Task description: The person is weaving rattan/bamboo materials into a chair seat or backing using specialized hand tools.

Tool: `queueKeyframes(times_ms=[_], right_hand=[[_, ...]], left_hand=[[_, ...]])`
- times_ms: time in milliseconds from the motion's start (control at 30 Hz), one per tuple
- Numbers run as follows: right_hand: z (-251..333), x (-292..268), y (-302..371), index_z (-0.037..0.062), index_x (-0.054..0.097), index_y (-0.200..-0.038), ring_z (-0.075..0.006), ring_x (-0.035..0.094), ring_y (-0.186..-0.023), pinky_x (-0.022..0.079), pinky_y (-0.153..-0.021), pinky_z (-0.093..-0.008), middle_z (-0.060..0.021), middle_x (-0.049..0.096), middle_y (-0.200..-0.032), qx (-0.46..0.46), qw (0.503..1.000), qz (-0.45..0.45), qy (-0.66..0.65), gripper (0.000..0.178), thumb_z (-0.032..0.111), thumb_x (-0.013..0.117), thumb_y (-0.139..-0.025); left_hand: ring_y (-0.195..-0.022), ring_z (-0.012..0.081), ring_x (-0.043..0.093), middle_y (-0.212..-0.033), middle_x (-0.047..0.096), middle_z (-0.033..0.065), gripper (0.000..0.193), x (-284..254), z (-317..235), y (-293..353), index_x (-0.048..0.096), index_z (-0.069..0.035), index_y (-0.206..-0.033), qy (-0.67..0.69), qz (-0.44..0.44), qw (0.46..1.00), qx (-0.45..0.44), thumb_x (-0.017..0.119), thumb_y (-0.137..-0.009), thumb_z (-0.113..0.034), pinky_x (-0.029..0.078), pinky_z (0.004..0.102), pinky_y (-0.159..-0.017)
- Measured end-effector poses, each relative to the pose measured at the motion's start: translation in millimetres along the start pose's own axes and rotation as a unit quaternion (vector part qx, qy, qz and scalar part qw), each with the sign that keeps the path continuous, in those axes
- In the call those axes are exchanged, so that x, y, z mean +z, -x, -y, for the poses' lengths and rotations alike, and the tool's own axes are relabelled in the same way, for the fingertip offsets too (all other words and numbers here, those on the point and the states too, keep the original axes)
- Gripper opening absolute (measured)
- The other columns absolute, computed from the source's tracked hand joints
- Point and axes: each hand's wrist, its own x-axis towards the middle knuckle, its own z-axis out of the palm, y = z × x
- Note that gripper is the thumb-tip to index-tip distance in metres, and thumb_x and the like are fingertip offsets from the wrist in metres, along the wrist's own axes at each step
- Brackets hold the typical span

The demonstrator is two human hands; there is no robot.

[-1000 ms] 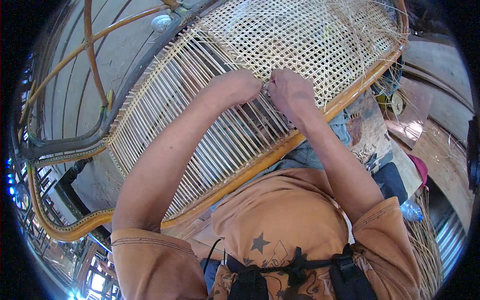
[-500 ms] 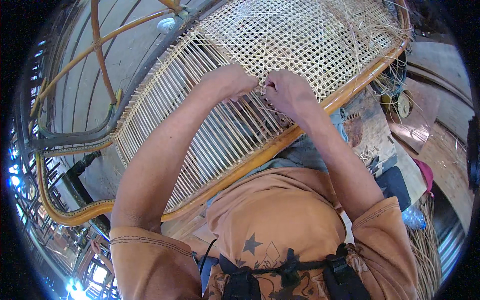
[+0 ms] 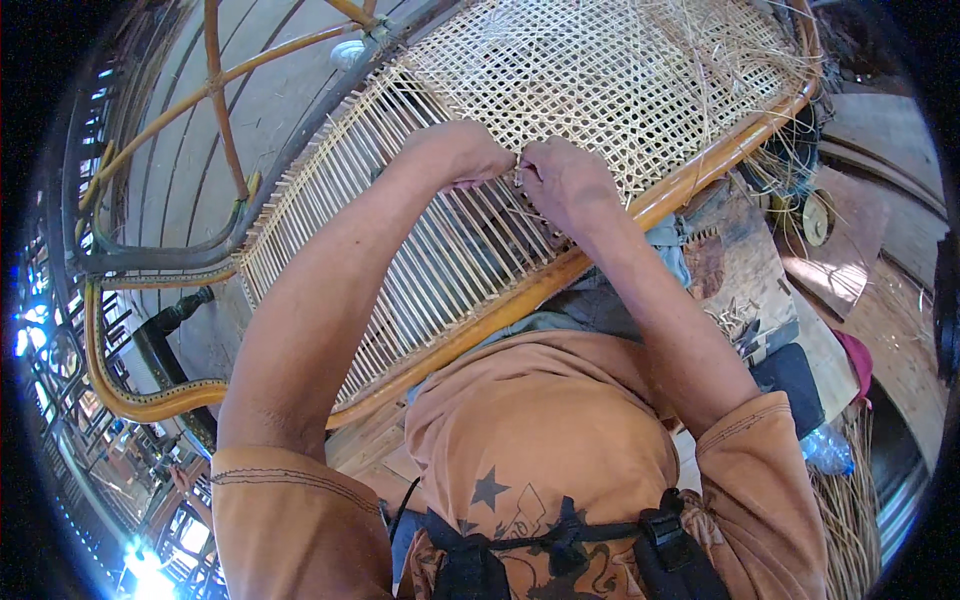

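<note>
My left hand [image 3: 458, 155] and my right hand [image 3: 566, 182] meet almost fingertip to fingertip over a cane panel. Both are closed in a pinch at the edge of the woven mesh [image 3: 600, 95]; a pale cane strand [image 3: 520, 178] shows between them, though the fingertips hide most of it. Left of the hands, the panel has only parallel cane strands [image 3: 345, 235], with gaps between them. To the right, open-hole weave fills the panel. A glossy rattan frame [image 3: 480, 325] runs along the near edge, between the panel and my body.
Loose strands [image 3: 735, 70] tangle over the far right of the mesh. Crossed rattan poles [image 3: 216, 90] rise at the upper left. Dark tools [image 3: 770, 340] and cane scraps lie on a board to the right, near a plastic bottle [image 3: 828, 450] and a bundle of long canes [image 3: 850, 500].
The whole view has shifted slightly. My right hand has come a little closer to the left, its fingers still pinched. The left hand stays closed at nearly the same spot.
</note>
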Motion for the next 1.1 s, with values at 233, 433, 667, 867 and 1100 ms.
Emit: queueKeyframes(times_ms=[233,433,667,867,1100], right_hand=[[18.7,-10.6,-6.6,0.007,0.068,-0.093,-0.0297,0.065,-0.089,0.05,-0.079,-0.0402,-0.0151,0.066,-0.096,0.046,0.996,0.069,0.032,0.022,0.014,0.049,-0.083],[23.5,-11.7,-13.3,0.0077,0.068,-0.097,-0.0299,0.064,-0.094,0.05,-0.079,-0.0394,-0.0153,0.066,-0.1,0.118,0.988,0.095,0.039,0.025,0.017,0.05,-0.082],[-32.5,-51.0,-6.4,-0.001,0.063,-0.087,-0.0258,0.059,-0.067,0.046,-0.066,-0.0366,-0.0156,0.061,-0.073,0.058,0.948,-0.086,-0.3,0.038,0.035,0.054,-0.084],[-21.8,-56.3,28.6,-0.0008,0.062,-0.086,-0.0132,0.054,-0.064,0.044,-0.061,-0.0297,-0.01,0.058,-0.067,0.088,0.918,-0.07,-0.381,0.028,0.027,0.057,-0.085],[28.1,-3.7,74.9,-0.0018,0.057,-0.107,-0.0107,0.053,-0.074,0.044,-0.067,-0.0282,-0.0019,0.059,-0.083,-0.06,0.818,-0.032,-0.571,0.034,0.026,0.056,-0.088]], left_hand=[[-0.086,0.0246,0.065,-0.091,0.068,0.0102,0.035,-6.1,-4.1,13.5,0.07,-0.011,-0.091,-0.068,-0.058,0.994,-0.06,0.05,-0.07,-0.031,0.048,0.0365,-0.077],[-0.103,0.0284,0.06,-0.111,0.063,0.0109,0.045,-4.2,0.1,36.5,0.065,-0.012,-0.108,-0.071,-0.121,0.986,-0.086,0.049,-0.076,-0.04,0.047,0.0379,-0.085],[-0.091,0.0349,0.062,-0.092,0.065,0.0224,0.049,27.6,32.1,25.0,0.066,0.001,-0.092,0.144,-0.241,0.959,-0.039,0.048,-0.078,-0.042,0.047,0.0424,-0.081],[-0.063,0.0304,0.06,-0.067,0.061,0.0156,0.033,52.8,41.9,23.8,0.061,0.001,-0.077,0.244,-0.282,0.926,0.063,0.056,-0.078,-0.031,0.047,0.0394,-0.063],[-0.075,0.0193,0.055,-0.078,0.059,0.0093,0.047,64.4,-33.5,87.2,0.062,0.001,-0.088,0.578,-0.261,0.756,0.162,0.042,-0.092,-0.04,0.043,0.0317,-0.073]])
